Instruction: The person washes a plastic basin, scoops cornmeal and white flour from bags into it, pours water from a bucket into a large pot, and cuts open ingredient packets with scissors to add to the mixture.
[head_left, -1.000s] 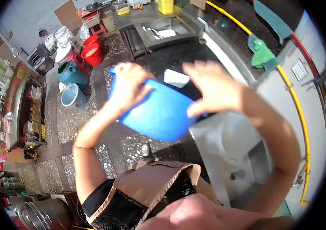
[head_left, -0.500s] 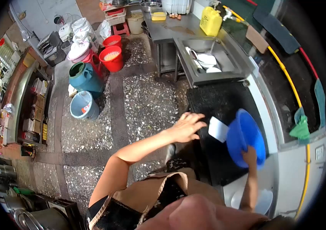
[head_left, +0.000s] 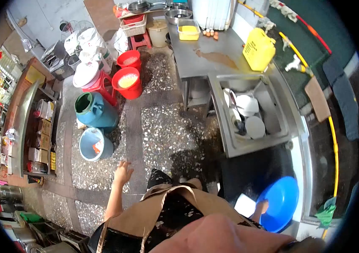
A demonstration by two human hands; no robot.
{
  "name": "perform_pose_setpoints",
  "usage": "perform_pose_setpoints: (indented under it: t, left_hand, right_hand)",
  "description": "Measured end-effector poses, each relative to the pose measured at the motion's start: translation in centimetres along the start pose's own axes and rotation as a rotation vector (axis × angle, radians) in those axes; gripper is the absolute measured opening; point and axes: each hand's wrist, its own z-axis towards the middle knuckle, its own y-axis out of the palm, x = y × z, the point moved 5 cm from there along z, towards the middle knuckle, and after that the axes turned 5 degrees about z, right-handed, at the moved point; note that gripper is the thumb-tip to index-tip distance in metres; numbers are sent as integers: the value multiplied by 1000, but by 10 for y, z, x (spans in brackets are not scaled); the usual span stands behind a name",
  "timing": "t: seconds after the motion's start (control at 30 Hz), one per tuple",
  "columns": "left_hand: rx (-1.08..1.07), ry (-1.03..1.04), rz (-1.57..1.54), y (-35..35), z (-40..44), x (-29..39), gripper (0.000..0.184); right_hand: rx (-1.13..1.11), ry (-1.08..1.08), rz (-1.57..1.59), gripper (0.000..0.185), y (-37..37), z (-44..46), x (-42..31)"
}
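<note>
My left hand hangs over the speckled floor at lower centre, fingers apart and holding nothing. Nearest to it is a light-blue bucket with something orange inside. At lower right, my right hand grips the rim of a blue plastic basin, which tilts on the black worktop; part of the fingers is hidden. Beside the basin lies a flat white rectangular piece. Farther ahead, a steel sink contains white dishes and utensils.
On the steel table stand a yellow jug, several eggs and a tub with yellow contents. Red buckets and a teal barrel occupy the floor on the left. A shelved counter lines the far left.
My left hand has swung left, away from the worktop, over the floor. The view has shifted, so the basin and my right hand appear lower. My right hand stays at the basin.
</note>
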Motion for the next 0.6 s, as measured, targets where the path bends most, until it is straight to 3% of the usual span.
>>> perform_pose_setpoints:
  t: [0.13,0.2,0.37,0.6]
  left_hand:
    - [-136,-22,28,24,90,-22,40]
    - [-136,178,2,28,152,-7,43]
    - [-154,427,-37,-33,314,44,39]
    - [-165,520,-16,-90,456,93,35]
  right_hand:
    - [42,89,-5,28,2,0,-51]
    - [64,145,-15,28,0,-11,-70]
    - [98,271,3,29,-3,-59,-143]
    - [105,373,9,29,-4,-96,-215]
